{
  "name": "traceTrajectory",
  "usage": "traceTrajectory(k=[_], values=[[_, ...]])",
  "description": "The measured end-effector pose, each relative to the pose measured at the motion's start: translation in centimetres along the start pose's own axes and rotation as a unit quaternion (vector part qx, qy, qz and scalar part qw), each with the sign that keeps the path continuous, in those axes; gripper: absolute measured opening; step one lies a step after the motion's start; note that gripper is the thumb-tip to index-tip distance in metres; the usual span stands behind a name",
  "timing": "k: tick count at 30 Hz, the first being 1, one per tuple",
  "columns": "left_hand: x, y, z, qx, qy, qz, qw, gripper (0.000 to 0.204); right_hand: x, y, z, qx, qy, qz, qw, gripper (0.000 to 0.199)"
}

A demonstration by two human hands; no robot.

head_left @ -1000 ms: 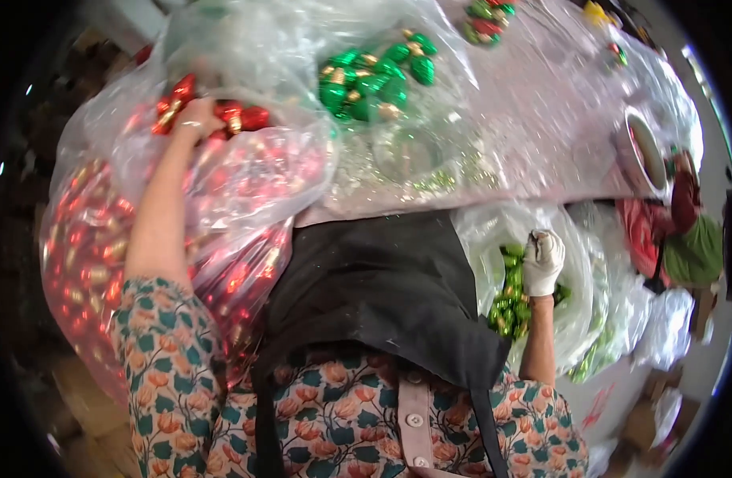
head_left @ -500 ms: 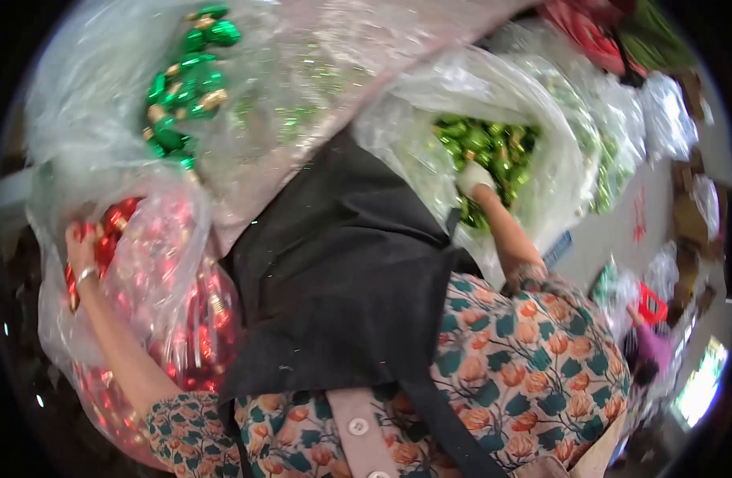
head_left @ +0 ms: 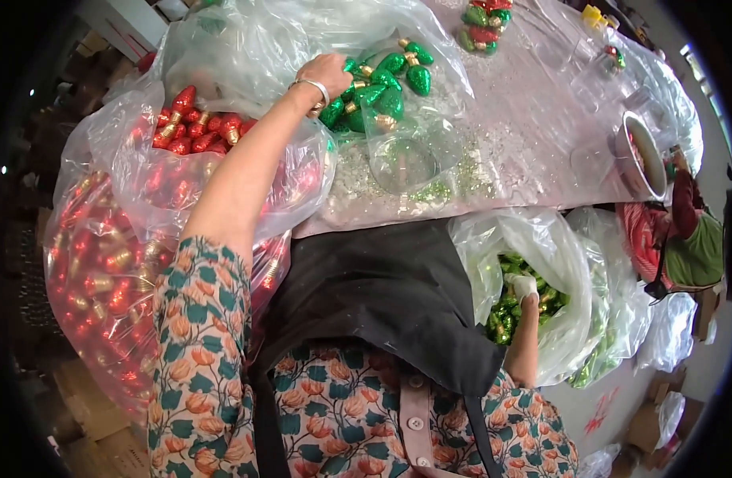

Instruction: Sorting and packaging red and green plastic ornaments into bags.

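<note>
My left hand (head_left: 327, 77), with a bracelet at the wrist, reaches over the table to a pile of glittery green bulb-shaped ornaments (head_left: 388, 103). Its fingers are curled at the pile's left edge, and what lies inside them is hidden. Below that forearm, a clear plastic bag (head_left: 135, 187) holds many red bulb ornaments (head_left: 197, 131) with gold caps. My right hand (head_left: 523, 287), in a white glove or wrap, is down inside another clear bag (head_left: 561, 247) among light green bulb ornaments (head_left: 541, 307). Its fingertips are hidden there.
A clear cup (head_left: 404, 166) stands on the glitter-strewn table (head_left: 525, 135). Further off are a stack of red and green ornaments (head_left: 485, 28) and a white basin (head_left: 641, 155). Another person (head_left: 692, 239) is at the right, past more plastic bags. A dark apron covers my lap.
My left hand has moved from the red ornaments across to the green pile. My right hand remains in the light green bag. The view has turned, showing more of the table.
</note>
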State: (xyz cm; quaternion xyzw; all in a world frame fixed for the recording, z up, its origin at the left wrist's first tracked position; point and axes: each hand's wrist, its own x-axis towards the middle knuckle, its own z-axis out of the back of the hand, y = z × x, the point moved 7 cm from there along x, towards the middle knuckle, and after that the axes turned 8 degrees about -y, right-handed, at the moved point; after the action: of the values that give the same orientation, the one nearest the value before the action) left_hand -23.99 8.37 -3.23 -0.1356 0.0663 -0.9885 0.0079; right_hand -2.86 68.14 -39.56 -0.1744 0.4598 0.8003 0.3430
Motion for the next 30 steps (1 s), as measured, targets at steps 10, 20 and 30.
traceTrajectory(k=[10, 20, 30], values=[[1.4, 6.3, -10.5, 0.015, 0.179, 0.209, 0.961, 0.048, -30.9, 38.6, -2.4, 0.032, -0.142, 0.637, 0.757, 0.067], [-2.0, 6.4, -6.6, -0.182, 0.101, 0.14, 0.968, 0.062, -32.0, 44.0, -9.0, -0.094, -0.139, 0.684, 0.71, 0.053], [-6.8, -10.4, 9.0, -0.656, -0.26, -0.13, 0.697, 0.043, -31.7, 40.1, -10.8, -0.151, -0.122, 0.745, 0.638, 0.019]])
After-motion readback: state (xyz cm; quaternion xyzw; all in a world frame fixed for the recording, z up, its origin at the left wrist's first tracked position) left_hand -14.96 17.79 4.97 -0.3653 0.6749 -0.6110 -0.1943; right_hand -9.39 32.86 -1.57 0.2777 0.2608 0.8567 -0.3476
